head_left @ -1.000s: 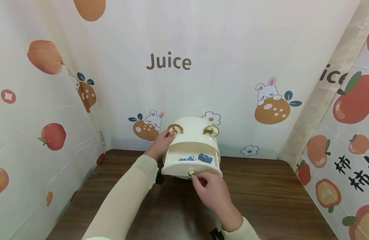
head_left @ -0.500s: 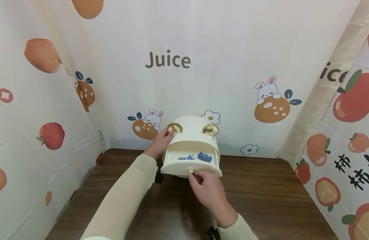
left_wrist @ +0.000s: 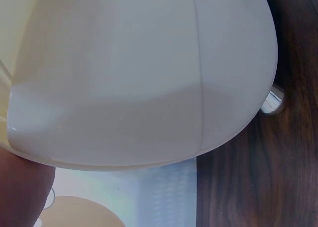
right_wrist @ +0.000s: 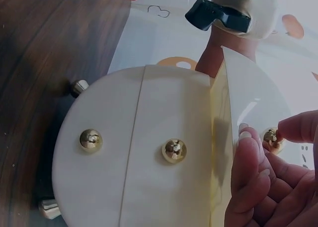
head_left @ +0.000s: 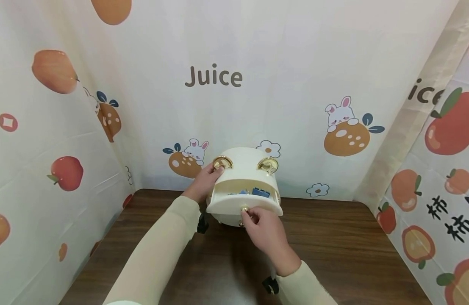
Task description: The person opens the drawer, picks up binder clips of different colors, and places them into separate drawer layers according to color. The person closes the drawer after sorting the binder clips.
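A cream drawer box [head_left: 245,163] with two gold rings on top stands on the wooden table. Its top drawer [head_left: 228,205] is pulled partly out, and blue binder clips [head_left: 260,192] lie inside. My right hand [head_left: 268,233] pinches the gold knob [right_wrist: 273,140] of this drawer between thumb and fingers. With my left hand [head_left: 204,183] I grip the box's upper left side, thumb near the left gold ring [head_left: 222,162]. Two lower drawer fronts with gold knobs [right_wrist: 174,150] sit flush in the right wrist view. Most of the left fingers are hidden.
The dark wooden table [head_left: 333,250] extends around the box. A white curtain [head_left: 295,76] printed with fruit and rabbits hangs behind and at both sides. Short metallic feet [left_wrist: 273,100] support the box.
The top drawer has slid inward, with my right hand moving along on its knob. Less of the blue clips shows, and a lower knob has come into view. My left hand stays put.
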The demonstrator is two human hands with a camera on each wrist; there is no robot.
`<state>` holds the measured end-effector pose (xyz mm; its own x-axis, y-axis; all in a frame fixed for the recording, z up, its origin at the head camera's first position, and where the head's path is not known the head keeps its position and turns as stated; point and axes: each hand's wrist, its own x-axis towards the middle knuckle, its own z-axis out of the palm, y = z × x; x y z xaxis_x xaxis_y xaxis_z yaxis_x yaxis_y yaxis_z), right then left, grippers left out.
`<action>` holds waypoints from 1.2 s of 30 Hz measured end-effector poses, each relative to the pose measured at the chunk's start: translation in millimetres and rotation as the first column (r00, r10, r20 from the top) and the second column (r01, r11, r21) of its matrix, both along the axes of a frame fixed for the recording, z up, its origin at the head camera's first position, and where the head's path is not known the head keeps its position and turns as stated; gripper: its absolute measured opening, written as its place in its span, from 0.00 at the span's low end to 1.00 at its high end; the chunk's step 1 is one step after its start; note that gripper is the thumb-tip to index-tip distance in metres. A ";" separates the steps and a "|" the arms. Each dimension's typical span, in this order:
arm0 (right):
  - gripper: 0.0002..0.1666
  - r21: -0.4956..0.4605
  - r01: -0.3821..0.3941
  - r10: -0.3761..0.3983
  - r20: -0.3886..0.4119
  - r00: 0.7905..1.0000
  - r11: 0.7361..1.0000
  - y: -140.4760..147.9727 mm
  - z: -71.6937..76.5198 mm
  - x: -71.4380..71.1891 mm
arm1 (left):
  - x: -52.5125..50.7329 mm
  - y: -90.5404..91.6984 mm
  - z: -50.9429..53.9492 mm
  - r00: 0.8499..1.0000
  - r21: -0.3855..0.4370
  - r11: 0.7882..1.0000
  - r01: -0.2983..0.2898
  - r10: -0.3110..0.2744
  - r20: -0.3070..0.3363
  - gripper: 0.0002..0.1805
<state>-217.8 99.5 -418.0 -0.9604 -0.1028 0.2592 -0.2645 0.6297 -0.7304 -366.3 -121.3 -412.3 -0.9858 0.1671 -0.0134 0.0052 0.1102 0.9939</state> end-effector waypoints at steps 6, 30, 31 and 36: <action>0.20 0.042 -0.010 0.009 0.009 1.000 0.999 -1.8 6.3 -7.8 | 1.0 0.8 0.3 1.000 -0.017 1.000 -0.004 0.004 -0.010 0.28; 0.23 0.181 0.002 -0.008 0.031 0.999 0.983 -4.4 15.6 -55.8 | 3.6 1.3 3.4 1.000 -0.008 1.000 0.013 -0.013 0.004 0.28; 0.23 0.181 -0.003 -0.004 0.040 0.999 0.984 -4.0 15.8 -56.6 | 3.6 1.3 3.4 1.000 -0.007 1.000 0.012 -0.012 0.004 0.28; 0.23 0.176 -0.020 0.012 0.045 0.999 0.984 -2.9 13.5 -59.0 | 3.4 1.3 2.8 1.000 -0.003 1.000 0.005 -0.005 -0.001 0.28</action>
<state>-276.8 96.6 -404.5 -0.9682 -0.1584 0.1938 -0.2460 0.7455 -0.6195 -362.9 -120.0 -409.5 -0.9850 0.1723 -0.0125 0.0071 0.1127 0.9936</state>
